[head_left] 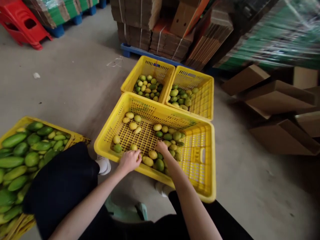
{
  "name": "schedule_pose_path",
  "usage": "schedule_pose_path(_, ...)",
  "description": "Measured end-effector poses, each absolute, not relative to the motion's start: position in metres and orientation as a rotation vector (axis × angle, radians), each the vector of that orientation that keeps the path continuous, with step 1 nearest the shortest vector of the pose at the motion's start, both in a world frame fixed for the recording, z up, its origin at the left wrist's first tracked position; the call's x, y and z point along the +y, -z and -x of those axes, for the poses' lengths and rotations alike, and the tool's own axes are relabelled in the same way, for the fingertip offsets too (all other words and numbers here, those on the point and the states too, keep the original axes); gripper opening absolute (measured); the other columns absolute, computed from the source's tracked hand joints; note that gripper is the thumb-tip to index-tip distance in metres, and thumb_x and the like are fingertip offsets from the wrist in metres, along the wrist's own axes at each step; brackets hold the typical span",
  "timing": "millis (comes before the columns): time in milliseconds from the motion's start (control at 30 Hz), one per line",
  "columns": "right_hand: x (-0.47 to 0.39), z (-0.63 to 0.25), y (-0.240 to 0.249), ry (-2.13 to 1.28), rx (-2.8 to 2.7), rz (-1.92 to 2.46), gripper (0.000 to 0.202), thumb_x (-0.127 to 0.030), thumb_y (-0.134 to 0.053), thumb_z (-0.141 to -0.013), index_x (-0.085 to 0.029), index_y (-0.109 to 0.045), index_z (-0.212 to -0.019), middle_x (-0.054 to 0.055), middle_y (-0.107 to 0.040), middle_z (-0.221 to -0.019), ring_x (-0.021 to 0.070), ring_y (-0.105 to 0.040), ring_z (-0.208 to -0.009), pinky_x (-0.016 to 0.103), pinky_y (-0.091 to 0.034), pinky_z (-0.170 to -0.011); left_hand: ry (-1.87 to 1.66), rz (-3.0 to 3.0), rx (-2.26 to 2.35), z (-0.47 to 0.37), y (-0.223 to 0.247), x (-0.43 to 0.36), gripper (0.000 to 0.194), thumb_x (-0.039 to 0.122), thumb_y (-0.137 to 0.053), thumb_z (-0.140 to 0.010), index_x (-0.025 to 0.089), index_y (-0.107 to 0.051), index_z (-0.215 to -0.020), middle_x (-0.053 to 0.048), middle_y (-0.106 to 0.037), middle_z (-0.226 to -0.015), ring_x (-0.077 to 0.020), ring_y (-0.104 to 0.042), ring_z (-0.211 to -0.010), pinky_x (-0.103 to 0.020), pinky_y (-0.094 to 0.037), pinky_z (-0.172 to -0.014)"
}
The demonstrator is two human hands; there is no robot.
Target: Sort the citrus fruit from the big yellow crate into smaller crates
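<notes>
In front of me lies a large yellow plastic crate (pixel 152 106), with yellow and green oval fruits in it, in a looser group at the left and a denser group (pixel 172 133) at the right. My left hand (pixel 130 161) is over its near rim, fingers curled, with a yellow fruit (pixel 133 147) just beyond them; whatever lies under the fingers is hidden. My right hand (pixel 162 146) reaches down inside, at the left edge of the denser group. Its fingers are bent together, and anything in them is hidden from view.
Two smaller-looking yellow crates (pixel 143 61) (pixel 211 96) with similar fruits adjoin the far side. At left stands a crate of larger green fruits (pixel 21 163). Open cardboard boxes (pixel 277 96) lie at right. Stacked cardboard (pixel 137 16) and a red stool (pixel 22 23) are behind.
</notes>
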State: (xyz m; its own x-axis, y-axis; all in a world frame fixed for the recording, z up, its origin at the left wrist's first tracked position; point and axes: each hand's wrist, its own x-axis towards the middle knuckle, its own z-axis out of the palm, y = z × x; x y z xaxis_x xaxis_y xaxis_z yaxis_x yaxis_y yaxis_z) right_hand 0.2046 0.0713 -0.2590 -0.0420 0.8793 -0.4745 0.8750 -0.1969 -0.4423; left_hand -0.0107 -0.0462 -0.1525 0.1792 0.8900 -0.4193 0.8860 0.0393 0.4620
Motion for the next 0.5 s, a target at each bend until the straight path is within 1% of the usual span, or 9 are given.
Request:
schedule_pose_path(67,0.089,-0.203,0.28,-1.117,-1.902,2.132,0.032,-0.015,-0.058,-0.094,-0.018,-0.06,-0.126,0.016,-0.055,-0.137,0.0297,-0.053,-0.127,0.051,-0.047,-0.103,-0.02,-1.746,1.698,0.009,0.155,-0.047,0.034,0.032,-0.042,-0.094,0.022,-0.068,-0.113,-0.016,-0.075,-0.096,-0.0314,-0.068,-0.095,-0.042,-0.051,-0.088)
schedule_pose_path(133,0.106,-0.206,0.298,-1.091,-1.903,2.191,0.045,-0.001,-0.052,-0.087,-0.014,-0.057,-0.13,0.023,-0.048,-0.143,0.0349,-0.043,-0.135,0.054,-0.04,-0.107,0.005,-1.69,1.723,0.008,0.155,-0.047,0.031,0.034,-0.045,-0.092,0.024,-0.068,-0.108,-0.016,-0.075,-0.097,-0.0323,-0.068,-0.096,-0.042,-0.051,-0.087)
schedule_pose_path(167,0.114,-0.208,0.306,-1.077,-1.914,2.233,0.05,0.002,-0.05,-0.085,-0.012,-0.055,-0.133,0.026,-0.045,-0.146,0.0364,-0.041,-0.136,0.055,-0.039,-0.108,0.031,-1.667,1.734,0.007,0.154,-0.047,0.03,0.035,-0.045,-0.091,0.024,-0.068,-0.107,-0.015,-0.075,-0.098,-0.0328,-0.068,-0.096,-0.042,-0.051,-0.086)
schedule_pose_path(233,0.125,-0.212,0.32,-1.061,-1.928,2.293,0.058,0.003,-0.049,-0.082,-0.012,-0.051,-0.137,0.026,-0.04,-0.149,0.0371,-0.039,-0.137,0.054,-0.038,-0.109,0.093,-1.634,1.751,0.005,0.151,-0.046,0.03,0.037,-0.046,-0.091,0.025,-0.068,-0.106,-0.015,-0.074,-0.097,-0.0336,-0.069,-0.096,-0.043,-0.051,-0.084)
schedule_pose_path(333,0.13,-0.213,0.331,-1.027,-1.921,2.344,0.061,0.0,-0.045,-0.083,-0.018,-0.047,-0.142,0.023,-0.041,-0.149,0.0351,-0.04,-0.135,0.052,-0.039,-0.107,0.174,-1.613,1.76,0.004,0.149,-0.044,0.031,0.04,-0.045,-0.092,0.026,-0.069,-0.105,-0.016,-0.074,-0.094,-0.0341,-0.069,-0.093,-0.043,-0.051,-0.081)
schedule_pose_path(367,0.129,-0.212,0.332,-1.016,-1.912,2.35,0.06,-0.001,-0.043,-0.085,-0.018,-0.048,-0.142,0.023,-0.044,-0.147,0.0344,-0.042,-0.134,0.052,-0.039,-0.106,0.194,-1.615,1.758,0.004,0.149,-0.044,0.032,0.04,-0.044,-0.092,0.025,-0.069,-0.105,-0.016,-0.074,-0.094,-0.0341,-0.07,-0.093,-0.043,-0.051,-0.081)
schedule_pose_path(433,0.124,-0.209,0.33,-1.007,-1.883,2.343,0.054,-0.002,-0.041,-0.088,-0.016,-0.05,-0.139,0.025,-0.049,-0.14,0.0341,-0.047,-0.129,0.052,-0.039,-0.105,0.223,-1.636,1.754,0.003,0.15,-0.044,0.034,0.04,-0.041,-0.094,0.024,-0.068,-0.105,-0.016,-0.074,-0.093,-0.0341,-0.07,-0.092,-0.043,-0.051,-0.08)
schedule_pose_path(500,0.117,-0.206,0.321,-1.021,-1.84,2.32,0.048,-0.005,-0.045,-0.088,-0.012,-0.052,-0.135,0.027,-0.054,-0.132,0.0346,-0.051,-0.124,0.052,-0.038,-0.104,0.23,-1.677,1.745,0.004,0.151,-0.043,0.036,0.039,-0.038,-0.095,0.022,-0.068,-0.107,-0.016,-0.074,-0.093,-0.0342,-0.071,-0.092,-0.043,-0.052,-0.079)
